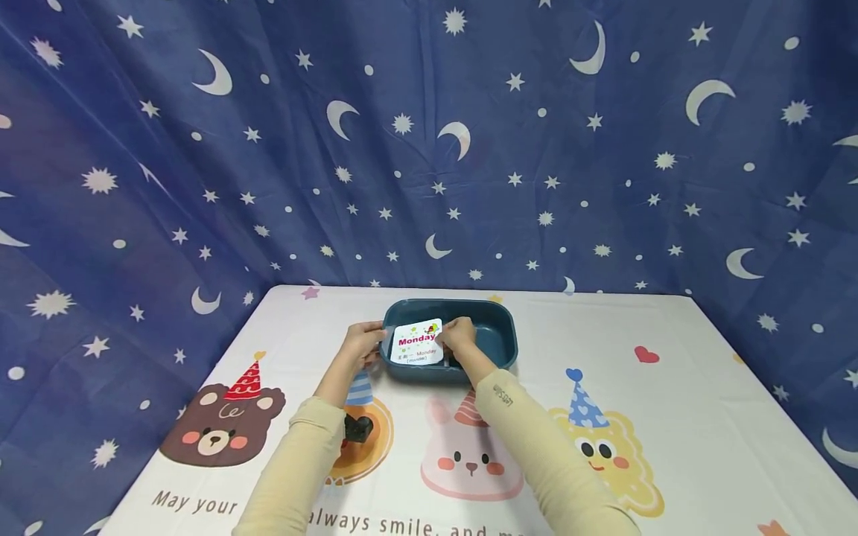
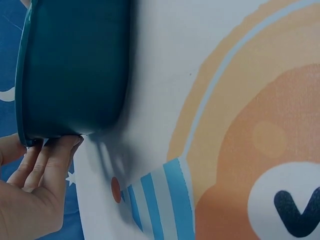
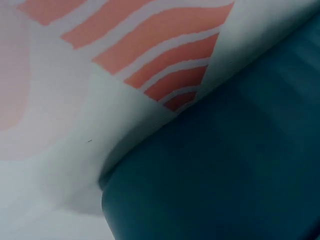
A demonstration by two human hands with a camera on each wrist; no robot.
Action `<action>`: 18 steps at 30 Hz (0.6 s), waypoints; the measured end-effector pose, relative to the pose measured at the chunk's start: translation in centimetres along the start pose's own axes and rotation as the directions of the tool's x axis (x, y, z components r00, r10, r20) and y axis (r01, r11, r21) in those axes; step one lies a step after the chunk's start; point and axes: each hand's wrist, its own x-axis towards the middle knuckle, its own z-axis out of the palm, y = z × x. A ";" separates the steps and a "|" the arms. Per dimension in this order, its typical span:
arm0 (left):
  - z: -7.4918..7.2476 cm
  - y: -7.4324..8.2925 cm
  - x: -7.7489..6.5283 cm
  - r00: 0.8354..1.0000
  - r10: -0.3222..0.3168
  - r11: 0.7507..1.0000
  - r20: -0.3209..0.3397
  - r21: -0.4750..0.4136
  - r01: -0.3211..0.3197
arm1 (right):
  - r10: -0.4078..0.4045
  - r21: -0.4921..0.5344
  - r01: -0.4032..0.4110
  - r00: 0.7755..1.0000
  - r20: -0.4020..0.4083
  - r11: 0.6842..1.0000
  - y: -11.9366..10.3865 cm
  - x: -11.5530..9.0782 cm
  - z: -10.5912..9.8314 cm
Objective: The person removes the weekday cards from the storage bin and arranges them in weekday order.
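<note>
A dark teal box (image 1: pixel 497 336) with rounded corners and an inner divider sits toward the back of the table. My left hand (image 1: pixel 364 342) grips its left end; in the left wrist view the fingers (image 2: pixel 55 162) press against the end wall and the thumb is at the rim. A white card (image 1: pixel 415 351) printed "Monday" leans face-up over the box's left compartment. My right hand (image 1: pixel 459 333) pinches the card's right edge, above the middle of the box. The right wrist view shows the box's side wall (image 3: pixel 210 165) but not the hand.
A white tablecloth (image 1: pixel 590 350) with printed cartoon animals and lettering covers the table. Behind it hangs a blue curtain (image 1: pixel 402 179) with moons and stars. A small black object (image 1: pixel 358 428) appears beside the left sleeve, over the orange print.
</note>
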 end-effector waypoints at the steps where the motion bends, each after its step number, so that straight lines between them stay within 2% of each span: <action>1: 0.0 0.0 0.0 1.000 0.000 1.000 0.003 -0.003 0.000 | -0.005 -0.013 0.005 1.000 -0.008 1.000 -0.3 -0.5 -0.3; 3: 0.0 0.1 -0.1 1.000 0.000 1.000 0.007 -0.002 0.000 | -0.025 -0.039 0.024 0.999 -0.020 0.999 -0.7 -1.4 -0.7; 7: -0.1 0.3 -0.2 1.000 0.003 1.000 0.005 0.005 -0.003 | -0.029 -0.028 0.029 1.000 -0.002 0.999 -0.7 -1.5 -0.9; 10: -0.2 0.3 -0.2 1.000 0.010 1.000 0.005 0.007 -0.010 | 0.035 0.003 -0.035 0.998 0.053 0.999 -0.6 -0.7 -0.7; 12: -0.2 0.3 -0.3 1.000 0.015 1.000 0.003 0.010 -0.015 | 0.024 0.029 -0.027 0.994 0.111 0.999 -0.4 -0.2 -0.8; 14: -0.1 0.2 -0.3 1.000 0.015 1.000 0.003 0.014 -0.015 | -0.008 0.051 0.000 0.986 0.164 0.999 1.6 2.5 0.4; 16: -0.1 0.1 -0.4 1.000 0.013 1.000 -0.001 0.019 -0.013 | -0.089 0.084 0.072 0.970 0.227 0.994 3.9 5.3 1.5; 18: 0.0 0.0 -0.4 1.000 0.011 1.000 0.000 0.022 -0.011 | -0.090 0.077 0.072 0.959 0.269 0.994 4.6 6.3 2.0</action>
